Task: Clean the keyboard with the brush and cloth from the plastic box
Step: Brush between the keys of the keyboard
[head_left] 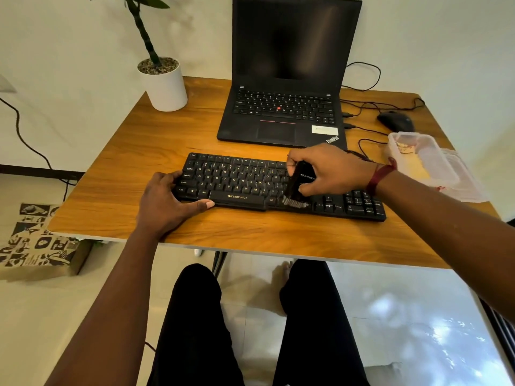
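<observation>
A black keyboard (pixel 239 179) lies across the middle of the wooden table (pixel 133 151). My right hand (pixel 331 171) grips a black brush (pixel 299 182), whose grey bristles touch the keys just right of the space bar. My left hand (pixel 167 201) presses on the keyboard's left end, thumb along its front edge. A clear plastic box (pixel 429 162) stands at the right edge of the table with a pale cloth inside it; its lid lies under or beside it.
An open black laptop (pixel 281 115) sits behind the keyboard. A black mouse (pixel 395 121) and its cables lie at the back right. A white plant pot (pixel 164 84) stands at the back left. My knees are under the table's front edge.
</observation>
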